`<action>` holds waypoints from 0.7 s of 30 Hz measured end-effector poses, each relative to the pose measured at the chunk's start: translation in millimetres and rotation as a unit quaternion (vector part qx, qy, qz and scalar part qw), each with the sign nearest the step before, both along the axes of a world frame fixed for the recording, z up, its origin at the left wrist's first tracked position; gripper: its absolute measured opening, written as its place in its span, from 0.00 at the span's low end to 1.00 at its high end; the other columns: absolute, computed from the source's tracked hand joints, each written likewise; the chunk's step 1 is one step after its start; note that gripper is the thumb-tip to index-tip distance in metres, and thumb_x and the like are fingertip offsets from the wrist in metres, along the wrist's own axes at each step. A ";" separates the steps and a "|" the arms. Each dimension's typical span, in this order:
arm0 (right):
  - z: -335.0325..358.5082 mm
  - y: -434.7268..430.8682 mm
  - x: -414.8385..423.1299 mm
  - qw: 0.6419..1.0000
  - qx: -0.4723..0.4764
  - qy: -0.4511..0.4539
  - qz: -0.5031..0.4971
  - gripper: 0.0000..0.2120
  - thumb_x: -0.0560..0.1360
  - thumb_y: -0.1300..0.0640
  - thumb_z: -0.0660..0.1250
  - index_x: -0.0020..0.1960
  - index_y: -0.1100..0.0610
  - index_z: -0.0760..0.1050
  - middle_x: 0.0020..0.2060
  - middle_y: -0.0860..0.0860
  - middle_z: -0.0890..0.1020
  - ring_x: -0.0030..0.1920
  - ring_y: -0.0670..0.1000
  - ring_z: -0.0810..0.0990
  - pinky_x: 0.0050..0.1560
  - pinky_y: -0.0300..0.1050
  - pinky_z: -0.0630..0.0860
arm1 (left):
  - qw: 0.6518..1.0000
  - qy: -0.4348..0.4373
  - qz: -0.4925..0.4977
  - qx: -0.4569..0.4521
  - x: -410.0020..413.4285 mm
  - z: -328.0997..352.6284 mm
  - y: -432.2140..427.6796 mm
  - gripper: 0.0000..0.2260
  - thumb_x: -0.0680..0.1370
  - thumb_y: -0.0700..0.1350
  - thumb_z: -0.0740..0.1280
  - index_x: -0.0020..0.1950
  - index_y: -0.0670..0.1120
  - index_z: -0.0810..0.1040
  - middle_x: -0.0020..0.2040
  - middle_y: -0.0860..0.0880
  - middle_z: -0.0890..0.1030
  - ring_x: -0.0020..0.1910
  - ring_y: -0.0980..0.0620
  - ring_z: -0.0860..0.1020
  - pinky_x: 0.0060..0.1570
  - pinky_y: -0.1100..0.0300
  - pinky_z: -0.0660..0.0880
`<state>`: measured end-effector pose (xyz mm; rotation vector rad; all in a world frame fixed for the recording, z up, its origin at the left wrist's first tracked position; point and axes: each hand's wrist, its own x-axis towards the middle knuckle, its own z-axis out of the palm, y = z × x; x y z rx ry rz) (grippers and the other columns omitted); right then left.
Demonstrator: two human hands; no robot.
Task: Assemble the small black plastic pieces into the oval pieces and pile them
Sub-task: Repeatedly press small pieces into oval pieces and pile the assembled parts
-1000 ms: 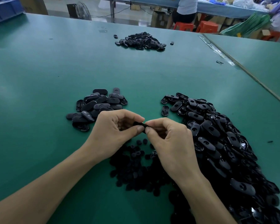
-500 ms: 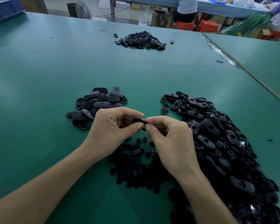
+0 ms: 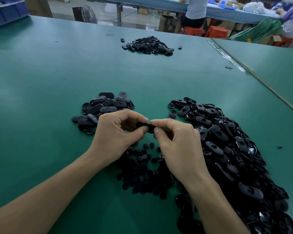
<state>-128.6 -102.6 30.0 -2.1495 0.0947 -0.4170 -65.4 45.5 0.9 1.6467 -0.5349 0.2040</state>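
My left hand (image 3: 115,134) and my right hand (image 3: 179,144) meet over the green table (image 3: 41,98), and both pinch one black oval piece (image 3: 146,126) between thumbs and forefingers. Most of that piece is hidden by my fingers. Below my hands lies a heap of small black round pieces (image 3: 142,169). A large heap of loose oval pieces (image 3: 227,149) spreads to the right. To the left sits a smaller pile of oval pieces (image 3: 103,108).
Another pile of black pieces (image 3: 149,45) lies far back on the table. A blue bin (image 3: 5,10) stands at the back left. A seam with a second table (image 3: 269,92) runs along the right. People sit at a bench behind.
Both hands stay together on the same oval piece, shifted only slightly. The piles are unchanged.
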 end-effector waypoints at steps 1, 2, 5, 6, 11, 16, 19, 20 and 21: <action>2.8 0.4 0.1 1.000 -0.026 0.003 -0.002 0.11 0.79 0.61 0.68 0.59 0.51 0.83 0.46 0.42 0.85 0.47 0.38 0.81 0.49 0.28 0.75 | 1.000 -0.014 0.022 0.004 -0.2 -0.1 0.1 0.11 0.71 0.37 0.75 0.45 0.53 0.84 0.40 0.52 0.86 0.36 0.51 0.83 0.41 0.63 0.79; 5.7 0.1 0.5 0.998 -0.058 0.010 -0.002 0.13 0.80 0.59 0.67 0.62 0.51 0.81 0.51 0.44 0.84 0.51 0.39 0.80 0.54 0.30 0.75 | 0.998 -0.024 0.052 0.007 0.5 -0.2 0.6 0.12 0.72 0.36 0.75 0.45 0.54 0.83 0.40 0.53 0.85 0.37 0.53 0.83 0.42 0.64 0.79; 14.6 -9.3 6.1 0.972 -0.223 0.069 -0.020 0.19 0.81 0.54 0.63 0.72 0.50 0.72 0.69 0.48 0.73 0.70 0.48 0.69 0.70 0.43 0.64 | 0.985 -0.069 0.153 0.040 5.6 1.2 5.4 0.14 0.75 0.34 0.74 0.46 0.55 0.83 0.43 0.55 0.85 0.42 0.56 0.83 0.44 0.63 0.79; 18.6 -15.5 8.6 0.953 -0.282 0.103 -0.032 0.21 0.82 0.53 0.62 0.75 0.48 0.69 0.74 0.50 0.68 0.74 0.51 0.64 0.73 0.48 0.60 | 0.978 -0.094 0.175 0.063 7.5 2.5 6.4 0.13 0.76 0.34 0.73 0.47 0.54 0.84 0.45 0.55 0.84 0.44 0.58 0.82 0.45 0.63 0.79; 34.1 -49.7 23.7 0.875 -0.385 0.285 -0.078 0.25 0.82 0.43 0.58 0.77 0.43 0.60 0.77 0.57 0.61 0.77 0.61 0.55 0.76 0.58 0.51 | 0.942 -0.137 0.252 0.176 23.8 7.1 19.1 0.09 0.78 0.36 0.70 0.54 0.47 0.85 0.52 0.54 0.81 0.50 0.52 0.80 0.55 0.59 0.77; 26.1 -56.6 31.3 0.866 -0.406 0.276 -0.092 0.18 0.81 0.49 0.60 0.69 0.51 0.73 0.65 0.57 0.75 0.66 0.61 0.72 0.65 0.55 0.69 | 0.900 -0.057 0.324 0.286 36.9 1.2 36.9 0.13 0.78 0.41 0.70 0.62 0.49 0.82 0.59 0.46 0.82 0.58 0.42 0.77 0.62 0.45 0.71; 19.3 -55.7 30.5 0.865 -0.422 0.250 -0.105 0.17 0.79 0.51 0.65 0.67 0.51 0.74 0.62 0.56 0.76 0.63 0.60 0.73 0.61 0.54 0.71 | 0.888 -0.028 0.323 0.327 36.8 -1.7 34.7 0.15 0.78 0.46 0.70 0.65 0.51 0.80 0.62 0.47 0.81 0.61 0.42 0.75 0.61 0.47 0.67; 18.0 -56.1 30.7 0.867 -0.423 0.240 -0.110 0.17 0.79 0.51 0.66 0.67 0.51 0.75 0.61 0.55 0.76 0.63 0.60 0.74 0.60 0.54 0.72 | 0.886 -0.019 0.321 0.334 36.6 -1.9 34.0 0.16 0.79 0.47 0.69 0.66 0.51 0.79 0.62 0.47 0.81 0.62 0.42 0.74 0.61 0.47 0.66; 16.8 -56.7 30.8 0.870 -0.422 0.230 -0.114 0.17 0.78 0.52 0.66 0.67 0.50 0.75 0.60 0.55 0.76 0.62 0.60 0.74 0.59 0.54 0.72 | 0.886 -0.012 0.320 0.335 37.0 -2.1 33.8 0.16 0.79 0.48 0.68 0.67 0.52 0.78 0.61 0.47 0.81 0.62 0.42 0.74 0.61 0.48 0.66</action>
